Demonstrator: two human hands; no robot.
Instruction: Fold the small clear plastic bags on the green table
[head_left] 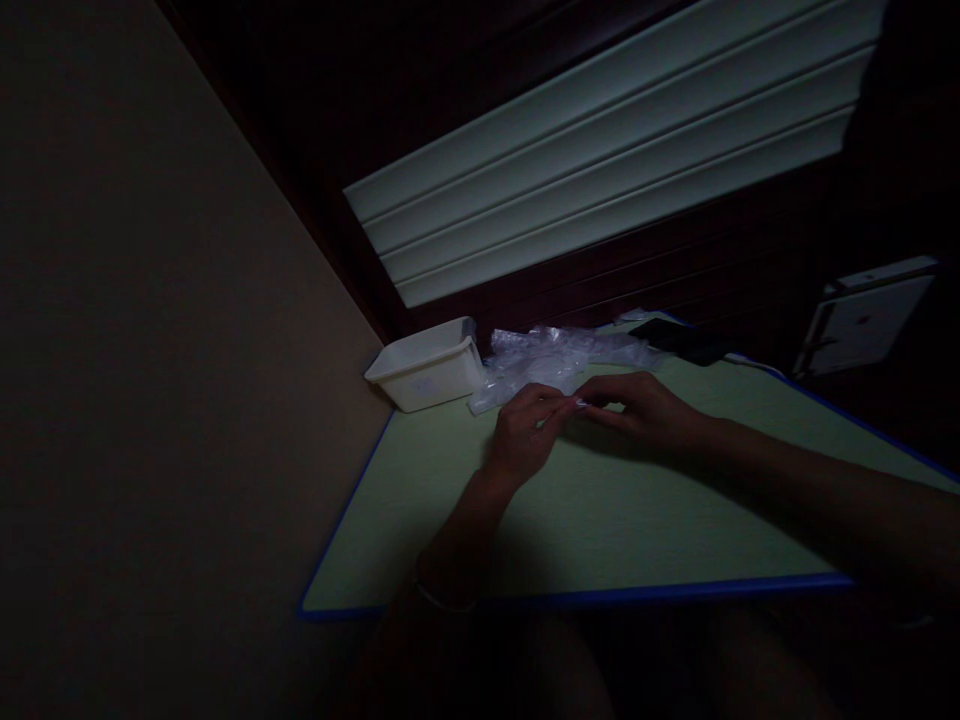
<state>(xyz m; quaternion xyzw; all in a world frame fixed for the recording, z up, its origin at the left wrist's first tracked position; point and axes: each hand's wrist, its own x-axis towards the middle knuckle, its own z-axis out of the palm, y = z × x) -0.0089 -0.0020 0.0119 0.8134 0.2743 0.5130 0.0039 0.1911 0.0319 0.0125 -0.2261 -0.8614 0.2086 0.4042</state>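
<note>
**Hands meeting fingertip to fingertip over a dim table**

Resting on the green, blue-edged table (600,520), with the left hand (525,435) and the right hand (649,410) drawn together so the fingertips are touching. Pinching something tiny and pale (581,404) between the two sets of fingertips; too small and too dimly lit to name. Fingers of both hands curling in narrow, thumbs pressing toward forefingers, wrists lying low on the table.

Lying just beyond the hands, nearly touching the knuckles: a crumpled heap of clear plastic bags (562,360). Sitting beyond and left of the left hand, at the table's far corner: a white plastic bin (427,375), standing upright, just beside the plastic heap. Lying beyond the right hand, past the plastic: a flat dark object (679,338), unclear in the gloom. Leaning well off to the right of the right hand, off the table: a pale flat panel (870,315). Wearing a thin band (442,598) on the left wrist.
</note>
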